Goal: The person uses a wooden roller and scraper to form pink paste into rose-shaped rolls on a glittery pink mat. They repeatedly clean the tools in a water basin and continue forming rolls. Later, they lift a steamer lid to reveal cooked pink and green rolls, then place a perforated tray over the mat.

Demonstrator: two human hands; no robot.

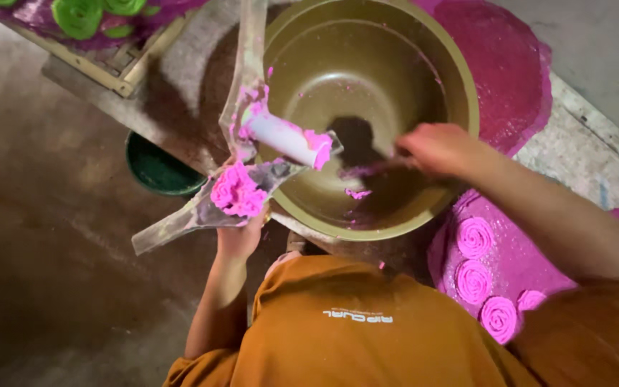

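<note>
My left hand (240, 236) grips a clear plastic piping bag (248, 86) from below. A lump of pink paste (236, 192) sits on the bag just above the hand, and a white nozzle (281, 138) smeared with pink points over the bowl. My right hand (435, 147) reaches into a large olive-green bowl (460, 79) and is closed on a thin, blurred tool (370, 170) with pink paste on it. Small bits of pink paste (357, 193) cling to the bowl's inner wall.
Pink paste rosettes (473, 281) lie on a pink-stained board (499, 57) to the right of the bowl. Green rosettes (78, 16) sit on a framed tray at top left. A dark green tub (157, 170) stands on the concrete floor to the left.
</note>
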